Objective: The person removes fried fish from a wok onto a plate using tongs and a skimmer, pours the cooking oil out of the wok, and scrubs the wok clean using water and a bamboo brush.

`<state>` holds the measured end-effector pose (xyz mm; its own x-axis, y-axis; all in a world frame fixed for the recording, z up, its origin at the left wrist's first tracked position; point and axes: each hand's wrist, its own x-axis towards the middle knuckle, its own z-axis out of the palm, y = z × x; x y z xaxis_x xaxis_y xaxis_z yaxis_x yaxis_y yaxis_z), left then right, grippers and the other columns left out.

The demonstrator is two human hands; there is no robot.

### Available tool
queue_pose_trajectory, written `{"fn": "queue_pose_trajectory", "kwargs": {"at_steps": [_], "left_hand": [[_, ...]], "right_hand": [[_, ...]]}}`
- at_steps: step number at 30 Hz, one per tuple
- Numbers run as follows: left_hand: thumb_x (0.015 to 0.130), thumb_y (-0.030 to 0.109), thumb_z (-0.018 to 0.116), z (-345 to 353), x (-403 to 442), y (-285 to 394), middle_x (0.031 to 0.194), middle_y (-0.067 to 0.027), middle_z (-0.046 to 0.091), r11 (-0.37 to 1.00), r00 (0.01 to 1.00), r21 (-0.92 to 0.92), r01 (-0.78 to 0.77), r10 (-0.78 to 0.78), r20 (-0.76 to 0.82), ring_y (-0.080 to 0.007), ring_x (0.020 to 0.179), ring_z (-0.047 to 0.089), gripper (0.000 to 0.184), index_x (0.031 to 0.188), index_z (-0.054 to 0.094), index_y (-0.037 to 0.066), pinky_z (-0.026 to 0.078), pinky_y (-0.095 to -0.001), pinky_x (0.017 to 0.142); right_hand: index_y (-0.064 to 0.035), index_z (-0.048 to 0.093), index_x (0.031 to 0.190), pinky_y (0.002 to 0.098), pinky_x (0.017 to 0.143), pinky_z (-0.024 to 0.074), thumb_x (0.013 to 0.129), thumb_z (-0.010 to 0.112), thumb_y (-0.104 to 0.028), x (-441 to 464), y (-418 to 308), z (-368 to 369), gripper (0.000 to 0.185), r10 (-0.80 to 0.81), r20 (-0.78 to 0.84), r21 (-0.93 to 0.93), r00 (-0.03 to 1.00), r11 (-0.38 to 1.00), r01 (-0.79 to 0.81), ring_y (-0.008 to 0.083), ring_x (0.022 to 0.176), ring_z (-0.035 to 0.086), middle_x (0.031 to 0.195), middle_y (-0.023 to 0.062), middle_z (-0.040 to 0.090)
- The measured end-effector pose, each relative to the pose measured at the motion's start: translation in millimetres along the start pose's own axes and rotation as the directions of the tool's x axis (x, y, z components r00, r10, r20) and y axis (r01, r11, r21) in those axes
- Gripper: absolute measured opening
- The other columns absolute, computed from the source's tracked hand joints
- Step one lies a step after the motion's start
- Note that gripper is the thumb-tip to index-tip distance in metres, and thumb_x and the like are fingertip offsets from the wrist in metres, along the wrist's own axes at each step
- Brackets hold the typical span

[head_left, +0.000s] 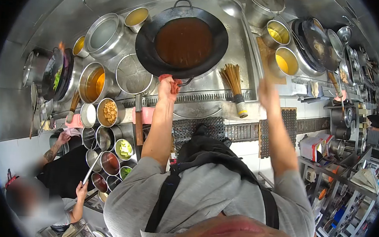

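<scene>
The left hand (168, 87) grips a red rag (174, 85) at the big pan (147, 38). The right hand (267, 93) is blurry near the ladle (231, 8); I cannot tell its grip.

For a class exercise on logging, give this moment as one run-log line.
left hand: red cloth in grip at near rim of wok | right hand: blurred, by handle of ladle | wok: brown liquid | brush: right of wok
</scene>
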<state>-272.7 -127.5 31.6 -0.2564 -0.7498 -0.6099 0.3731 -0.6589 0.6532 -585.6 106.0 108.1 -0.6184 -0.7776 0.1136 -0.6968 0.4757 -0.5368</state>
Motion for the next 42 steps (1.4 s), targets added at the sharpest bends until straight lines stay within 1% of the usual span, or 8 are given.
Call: {"fn": "queue_pose_trajectory", "kwargs": {"at_steps": [2,3,11,18,19,32,33,42], "left_hand": [[0.07,0.003,0.045,-3.7,-4.4,3.2,0.069,-0.0165,0.061,0.998,0.997,-0.034,0.059,-0.057,0.048,-0.0224,0.049,0.056,0.021,0.088,0.052,0.008,0.042,-0.0307,0.039],[0.068,0.006,0.049,-0.8,-14.5,5.3,0.067,-0.0147,0.059,0.999,0.999,0.012,0.037,-0.037,0.03,-0.0168,0.043,0.046,0.007,0.065,0.047,0.012,0.041,-0.0311,0.043],[0.069,0.005,0.048,-8.1,-45.1,13.7,0.066,-0.0122,0.059,0.995,0.997,0.066,0.08,-0.081,0.003,-0.0188,0.052,0.055,0.012,0.077,0.051,0.013,0.041,-0.0306,0.043],[0.071,0.005,0.049,-29.8,-73.5,4.4,0.065,-0.0128,0.061,0.989,0.991,0.085,0.122,-0.125,0.042,-0.0209,0.049,0.054,0.013,0.083,0.054,0.006,0.043,-0.032,0.042],[0.071,0.005,0.049,-30.7,-80.0,2.1,0.066,-0.0119,0.06,0.989,0.991,0.1,0.112,-0.119,0.064,-0.021,0.051,0.056,0.013,0.083,0.054,0.007,0.043,-0.0318,0.043],[0.07,0.005,0.051,-9.7,-172.2,-55.3,0.071,-0.0053,0.059,0.935,0.919,0.281,0.217,-0.293,0.266,-0.0198,0.062,0.061,0.019,0.087,0.051,0.012,0.041,-0.0322,0.043],[0.07,0.006,0.052,-10.7,-176.2,-65.1,0.072,-0.0062,0.06,0.924,0.913,0.308,0.227,-0.312,0.263,-0.0202,0.062,0.061,0.02,0.088,0.052,0.012,0.042,-0.0313,0.043],[0.069,0.008,0.052,40.3,-263.6,-152.2,0.075,-0.0099,0.061,0.821,0.811,0.514,0.248,-0.467,0.353,-0.0203,0.059,0.059,0.021,0.09,0.052,0.01,0.045,-0.0305,0.043]], "right_hand": [[-0.0021,0.051,0.123,0.0513,0.079,0.0476,0.082,0.053,-0.011,61.9,-72.9,-29.5,0.041,-0.242,-0.035,0.009,0.97,0.97,0.242,0.0425,0.093,0.061,0.091,0.0257,0.064],[-0.0019,0.052,0.121,0.0506,0.083,0.0477,0.081,0.052,-0.01,93.8,-81.9,-24.6,0.04,-0.231,0.046,-0.104,0.972,0.967,0.235,0.0408,0.096,0.061,0.094,0.0252,0.064],[-0.0023,0.056,0.121,0.0432,0.091,0.0466,0.077,0.057,-0.01,143.0,-173.7,-16.1,0.045,-0.177,0.319,-0.228,0.931,0.939,0.257,0.0375,0.106,0.059,0.109,0.0215,0.064],[-0.0067,0.062,0.115,0.0423,0.09,0.0478,0.076,0.062,-0.013,93.1,-143.7,-60.2,0.039,-0.27,0.265,-0.08,0.926,0.951,0.3,0.0369,0.104,0.061,0.106,0.0215,0.065],[-0.0035,0.055,0.127,0.0379,0.093,0.0467,0.077,0.06,-0.011,82.7,-147.4,-72.5,0.051,-0.178,0.33,-0.151,0.927,0.959,0.238,0.0348,0.108,0.059,0.113,0.0223,0.063],[-0.0017,0.051,0.131,0.0354,0.09,0.0482,0.074,0.059,-0.006,-93.9,-54.9,-178.4,0.058,0.123,0.162,-0.127,0.979,0.987,-0.103,0.032,0.104,0.063,0.109,0.0222,0.065],[-0.003,0.057,0.123,0.0408,0.088,0.0493,0.075,0.059,-0.009,-110.8,-36.7,-183.2,0.048,0.003,0.074,-0.059,0.997,0.998,0.002,0.033,0.1,0.064,0.103,0.0194,0.067],[-0.0001,0.061,0.113,0.0405,0.09,0.0484,0.076,0.059,-0.011,-274.3,29.9,-281.9,0.038,0.287,0.008,-0.175,0.958,0.944,-0.282,0.0338,0.104,0.061,0.106,0.018,0.066]]}}
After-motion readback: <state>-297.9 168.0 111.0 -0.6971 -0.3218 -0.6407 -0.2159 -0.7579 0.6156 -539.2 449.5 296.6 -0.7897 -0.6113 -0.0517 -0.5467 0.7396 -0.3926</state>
